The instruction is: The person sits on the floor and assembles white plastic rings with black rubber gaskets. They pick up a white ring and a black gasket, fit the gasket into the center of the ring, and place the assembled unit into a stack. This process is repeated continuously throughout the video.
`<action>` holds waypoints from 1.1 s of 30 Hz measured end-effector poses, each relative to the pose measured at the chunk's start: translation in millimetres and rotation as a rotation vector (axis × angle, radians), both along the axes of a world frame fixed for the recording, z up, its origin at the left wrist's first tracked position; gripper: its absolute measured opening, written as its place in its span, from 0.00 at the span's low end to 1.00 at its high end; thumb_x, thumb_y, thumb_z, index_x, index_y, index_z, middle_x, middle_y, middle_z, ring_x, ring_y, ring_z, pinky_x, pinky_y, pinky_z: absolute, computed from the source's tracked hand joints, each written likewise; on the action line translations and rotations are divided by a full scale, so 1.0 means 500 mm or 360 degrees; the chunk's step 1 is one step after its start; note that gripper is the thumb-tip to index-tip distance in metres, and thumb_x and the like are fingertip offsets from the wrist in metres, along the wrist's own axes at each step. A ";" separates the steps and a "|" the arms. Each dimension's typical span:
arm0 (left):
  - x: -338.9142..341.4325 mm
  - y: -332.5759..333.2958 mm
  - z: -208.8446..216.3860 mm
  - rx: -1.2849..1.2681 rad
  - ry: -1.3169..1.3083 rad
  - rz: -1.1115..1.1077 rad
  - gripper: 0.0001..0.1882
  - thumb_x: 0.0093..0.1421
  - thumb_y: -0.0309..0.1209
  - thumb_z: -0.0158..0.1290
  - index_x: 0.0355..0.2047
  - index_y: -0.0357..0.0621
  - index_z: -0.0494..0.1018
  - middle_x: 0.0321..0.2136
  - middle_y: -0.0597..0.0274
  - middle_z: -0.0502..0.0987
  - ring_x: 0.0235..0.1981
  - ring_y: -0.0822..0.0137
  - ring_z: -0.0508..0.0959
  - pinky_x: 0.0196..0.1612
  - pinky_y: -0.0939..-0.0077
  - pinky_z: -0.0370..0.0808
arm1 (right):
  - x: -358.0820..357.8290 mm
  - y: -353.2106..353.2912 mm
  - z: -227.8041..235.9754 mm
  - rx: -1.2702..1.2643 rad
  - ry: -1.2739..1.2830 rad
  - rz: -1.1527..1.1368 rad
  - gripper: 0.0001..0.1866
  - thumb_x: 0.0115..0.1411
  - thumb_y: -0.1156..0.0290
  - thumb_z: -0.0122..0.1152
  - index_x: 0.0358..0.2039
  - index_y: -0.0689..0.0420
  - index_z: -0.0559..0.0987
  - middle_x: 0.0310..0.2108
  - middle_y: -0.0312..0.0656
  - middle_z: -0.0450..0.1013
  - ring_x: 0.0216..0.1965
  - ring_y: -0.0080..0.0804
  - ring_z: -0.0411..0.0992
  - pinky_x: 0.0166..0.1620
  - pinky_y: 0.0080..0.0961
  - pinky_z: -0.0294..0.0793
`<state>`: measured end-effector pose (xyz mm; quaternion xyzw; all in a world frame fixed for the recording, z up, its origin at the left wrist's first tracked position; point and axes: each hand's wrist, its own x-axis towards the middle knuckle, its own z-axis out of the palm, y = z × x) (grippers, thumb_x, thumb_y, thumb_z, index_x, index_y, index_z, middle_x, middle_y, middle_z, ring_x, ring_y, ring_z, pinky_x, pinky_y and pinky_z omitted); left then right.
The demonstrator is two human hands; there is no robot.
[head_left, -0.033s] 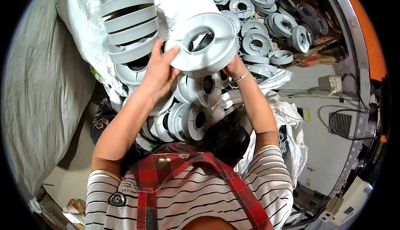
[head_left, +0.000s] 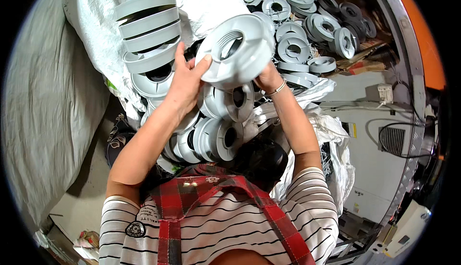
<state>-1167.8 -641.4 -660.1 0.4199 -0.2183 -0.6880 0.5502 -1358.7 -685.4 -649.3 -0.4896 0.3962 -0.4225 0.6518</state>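
A light grey plastic flanged ring (head_left: 259, 39) with a threaded centre hole is held tilted up in front of me. My left hand (head_left: 186, 80) grips its left edge, thumb on the rim and index finger sticking up beside it. My right hand (head_left: 270, 78) holds the lower right edge, its fingers partly hidden behind the ring. Beneath it lie several similar grey rings (head_left: 217, 140) in a row on their sides. To the left of my left hand rises a leaning stack of grey rings (head_left: 152, 38).
More grey rings (head_left: 294, 49) are heaped at the back right, with darker rings (head_left: 353, 11) behind them. White woven sacking (head_left: 91, 20) spreads under the stack. A grey cabinet (head_left: 370, 169) with a black cable stands at right; a large pale sack (head_left: 43, 97) hangs at left.
The held ring has turned and tilted, its right side dipping a little. My left thumb has shifted along its rim, and both hands stay on it.
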 end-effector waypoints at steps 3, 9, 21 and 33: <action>0.006 -0.002 -0.064 -0.0499 -0.0220 -0.0114 0.33 0.61 0.41 0.53 0.62 0.43 0.54 0.52 0.54 0.66 0.46 0.70 0.70 0.50 0.75 0.66 | 0.040 0.031 0.052 0.0046 0.0334 -0.0170 0.30 0.51 0.67 0.66 0.51 0.63 0.65 0.34 0.39 0.73 0.32 0.24 0.72 0.31 0.19 0.73; 0.026 0.040 0.017 -0.0554 -0.0569 -0.0231 0.18 0.54 0.30 0.59 0.44 0.36 0.70 0.34 0.67 0.75 0.32 0.78 0.73 0.34 0.83 0.71 | 0.053 0.059 0.049 -0.0836 0.1298 -0.0128 0.37 0.40 0.59 0.69 0.50 0.63 0.69 0.43 0.56 0.69 0.45 0.48 0.70 0.49 0.33 0.70; 0.074 0.039 0.025 -0.0242 0.0431 -0.0670 0.23 0.57 0.31 0.57 0.49 0.32 0.65 0.44 0.56 0.73 0.43 0.67 0.74 0.47 0.71 0.73 | 0.044 0.097 0.118 -0.1524 0.1750 0.0329 0.37 0.42 0.63 0.70 0.54 0.56 0.67 0.47 0.51 0.66 0.44 0.45 0.68 0.45 0.35 0.71; 0.030 0.074 0.021 -0.0804 -0.0506 -0.0467 0.33 0.54 0.29 0.58 0.57 0.35 0.57 0.47 0.57 0.70 0.48 0.67 0.70 0.52 0.73 0.66 | -0.016 0.100 0.048 0.1023 0.0039 0.0535 0.34 0.58 0.42 0.53 0.39 0.68 0.71 0.22 0.45 0.76 0.20 0.28 0.74 0.22 0.21 0.72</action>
